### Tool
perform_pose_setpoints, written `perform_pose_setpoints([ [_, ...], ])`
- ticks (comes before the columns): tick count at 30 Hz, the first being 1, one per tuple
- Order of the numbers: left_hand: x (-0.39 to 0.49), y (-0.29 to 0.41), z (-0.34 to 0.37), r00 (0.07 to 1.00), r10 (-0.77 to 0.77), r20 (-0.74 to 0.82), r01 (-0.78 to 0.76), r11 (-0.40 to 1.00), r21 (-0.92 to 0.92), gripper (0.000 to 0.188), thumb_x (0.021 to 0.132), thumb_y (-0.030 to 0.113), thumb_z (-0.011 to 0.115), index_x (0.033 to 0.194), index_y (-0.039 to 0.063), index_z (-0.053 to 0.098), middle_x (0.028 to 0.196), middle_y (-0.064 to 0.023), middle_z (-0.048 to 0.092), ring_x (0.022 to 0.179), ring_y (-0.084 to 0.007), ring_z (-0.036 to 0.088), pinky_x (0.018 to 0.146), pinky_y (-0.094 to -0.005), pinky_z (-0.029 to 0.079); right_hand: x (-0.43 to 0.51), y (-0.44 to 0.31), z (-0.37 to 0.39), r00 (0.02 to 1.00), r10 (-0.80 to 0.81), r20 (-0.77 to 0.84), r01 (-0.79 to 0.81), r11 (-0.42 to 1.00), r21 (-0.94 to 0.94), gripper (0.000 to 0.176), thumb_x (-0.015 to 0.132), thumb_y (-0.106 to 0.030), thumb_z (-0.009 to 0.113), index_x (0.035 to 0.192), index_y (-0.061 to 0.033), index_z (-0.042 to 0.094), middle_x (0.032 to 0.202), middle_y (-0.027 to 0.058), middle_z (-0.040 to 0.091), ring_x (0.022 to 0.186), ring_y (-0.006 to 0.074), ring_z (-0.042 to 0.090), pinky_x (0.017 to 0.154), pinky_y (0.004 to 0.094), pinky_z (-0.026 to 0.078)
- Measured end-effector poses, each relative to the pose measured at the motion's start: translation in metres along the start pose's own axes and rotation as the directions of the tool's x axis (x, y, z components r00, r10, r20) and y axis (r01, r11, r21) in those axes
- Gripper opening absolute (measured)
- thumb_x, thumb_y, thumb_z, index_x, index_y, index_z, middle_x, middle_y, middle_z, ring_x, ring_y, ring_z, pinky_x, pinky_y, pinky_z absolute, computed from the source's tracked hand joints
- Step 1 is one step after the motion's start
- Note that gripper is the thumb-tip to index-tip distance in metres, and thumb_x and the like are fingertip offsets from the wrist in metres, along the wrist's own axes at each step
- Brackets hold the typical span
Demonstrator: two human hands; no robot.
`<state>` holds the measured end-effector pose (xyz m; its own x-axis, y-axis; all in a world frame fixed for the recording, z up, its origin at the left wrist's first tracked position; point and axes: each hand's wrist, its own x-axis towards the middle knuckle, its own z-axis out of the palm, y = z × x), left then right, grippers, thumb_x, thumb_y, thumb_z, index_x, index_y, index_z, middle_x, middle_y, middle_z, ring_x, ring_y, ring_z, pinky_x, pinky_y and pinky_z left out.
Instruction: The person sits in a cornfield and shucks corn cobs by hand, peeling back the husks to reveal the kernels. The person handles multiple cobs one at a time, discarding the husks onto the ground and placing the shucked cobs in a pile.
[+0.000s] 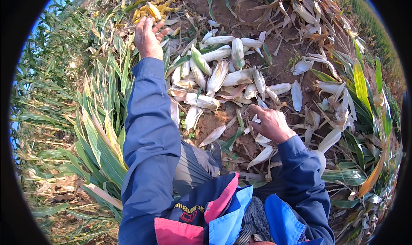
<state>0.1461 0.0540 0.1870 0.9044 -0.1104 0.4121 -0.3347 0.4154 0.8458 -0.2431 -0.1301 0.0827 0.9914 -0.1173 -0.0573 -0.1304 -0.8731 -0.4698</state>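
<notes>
My left hand (149,39) is stretched out at the upper left, its fingers spread and nothing held in them. Just beyond its fingertips is a husked yellow corn cob (154,11), over a heap of yellow cobs (167,9). A pile of corn ears in pale husks (217,77) lies on the soil before me, one of them with a greener husk (201,61). My right hand (268,122) is low at the pile's near right edge, above loose husks; its fingers are partly bent, and whether they touch anything is hidden.
Green corn stalks and leaves (103,148) stand or lean along my left side. Dry stalks and stripped husks (334,110) lie heaped on the right and at the top right. Loose husks (213,135) are scattered on the reddish soil near my shoe (215,153).
</notes>
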Motion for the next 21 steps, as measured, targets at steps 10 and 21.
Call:
perform_pose_setpoints([
  [10,-0.176,-0.205,-0.110,0.410,-0.886,-0.217,0.906,0.369,0.206,0.027,0.098,0.033,0.060,0.113,0.010,0.060,0.096,-0.0076,0.064,0.085,-0.0215,0.065,0.073,-0.0448,0.057,-0.002,0.011,-0.016,0.835,0.106,-0.539,0.005,0.980,0.200,0.008,0.086,-0.011,0.070,0.092,-0.0059,0.069,0.085,0.0124,0.069,0.073,0.0335,0.067,0.063,0.0389,0.053],
  [21,-0.291,-0.367,-0.141,-0.002,-0.945,-0.326,0.962,0.088,-0.259,0.065,0.090,0.053,0.068,0.133,0.009,0.048,0.123,-0.0165,0.051,0.108,-0.0374,0.055,0.093,-0.0536,0.051,0.007,0.010,-0.011,0.884,0.164,-0.438,-0.054,0.966,0.251,0.013,0.083,-0.008,0.076,0.081,-0.0030,0.064,0.075,0.0101,0.065,0.065,0.0276,0.064,0.061,0.0355,0.049],
])
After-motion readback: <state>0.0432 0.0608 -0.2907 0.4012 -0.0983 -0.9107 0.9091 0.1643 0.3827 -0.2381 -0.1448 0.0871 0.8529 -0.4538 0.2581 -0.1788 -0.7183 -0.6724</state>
